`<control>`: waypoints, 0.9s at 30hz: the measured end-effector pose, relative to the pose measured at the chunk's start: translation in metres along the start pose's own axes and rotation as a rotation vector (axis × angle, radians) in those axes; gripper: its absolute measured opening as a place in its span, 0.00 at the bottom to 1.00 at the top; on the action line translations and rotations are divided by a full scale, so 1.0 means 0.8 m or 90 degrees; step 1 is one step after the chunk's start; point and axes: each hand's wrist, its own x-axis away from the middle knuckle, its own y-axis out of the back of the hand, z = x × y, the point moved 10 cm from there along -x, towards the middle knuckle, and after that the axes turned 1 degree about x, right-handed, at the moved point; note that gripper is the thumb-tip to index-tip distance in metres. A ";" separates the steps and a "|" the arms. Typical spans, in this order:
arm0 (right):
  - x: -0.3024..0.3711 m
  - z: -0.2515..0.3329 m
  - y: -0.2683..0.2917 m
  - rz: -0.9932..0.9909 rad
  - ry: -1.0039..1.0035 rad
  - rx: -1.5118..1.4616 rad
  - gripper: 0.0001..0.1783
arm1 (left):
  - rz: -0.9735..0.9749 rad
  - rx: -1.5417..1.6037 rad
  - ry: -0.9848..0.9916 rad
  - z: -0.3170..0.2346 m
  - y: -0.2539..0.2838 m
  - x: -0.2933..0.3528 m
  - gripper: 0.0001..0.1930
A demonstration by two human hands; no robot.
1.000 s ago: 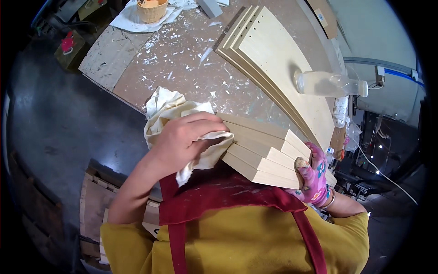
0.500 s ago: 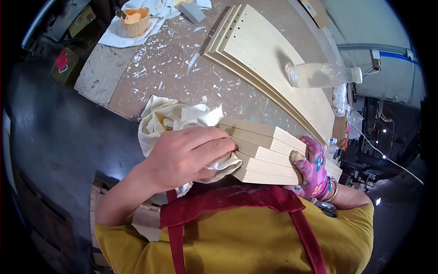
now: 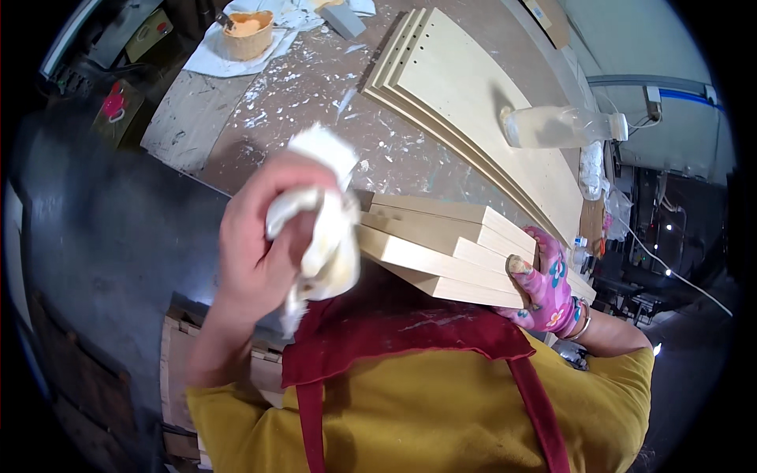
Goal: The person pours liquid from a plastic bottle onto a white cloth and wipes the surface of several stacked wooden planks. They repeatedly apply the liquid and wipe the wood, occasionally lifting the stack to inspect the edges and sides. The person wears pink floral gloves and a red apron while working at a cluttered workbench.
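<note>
My bare left hand (image 3: 264, 240) is curled around a crumpled white cloth (image 3: 335, 248), somewhat smeared by motion. Hand and cloth are beside the left ends of a stack of pale wooden boards (image 3: 430, 248), apart from most of it. These boards lie in front of my apron at the table's near edge, their ends stepped. At the right end of the stack, my right hand (image 3: 548, 288), in a pink flowered glove with a worn thumb tip, grips the boards. Its thumb presses on their near edges; the other fingers are partly hidden behind.
Long curved panels (image 3: 473, 102) with drilled holes are stacked on the paint-spotted table (image 3: 307, 110). On them lies a translucent plastic bottle (image 3: 564, 128). Farther left are a tan bowl (image 3: 247, 43) of orange paste on a white cloth and a grey block (image 3: 343, 21).
My left hand has come away from the boards, up and to the left, bunching the cloth. The boards' left ends are now uncovered. My right hand keeps its grip.
</note>
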 end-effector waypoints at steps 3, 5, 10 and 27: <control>-0.005 0.004 0.001 -0.002 0.016 0.012 0.40 | 0.011 -0.244 -0.104 -0.021 -0.051 -0.014 0.08; -0.006 0.007 0.004 -0.016 0.020 0.005 0.40 | -0.079 -0.279 -0.078 0.005 -0.034 0.006 0.09; -0.003 0.009 0.004 -0.027 0.023 0.021 0.39 | -0.079 -0.339 0.033 0.022 -0.028 0.019 0.06; 0.009 0.009 -0.003 -0.019 0.027 0.048 0.42 | -0.213 -0.514 0.000 0.081 0.001 0.073 0.12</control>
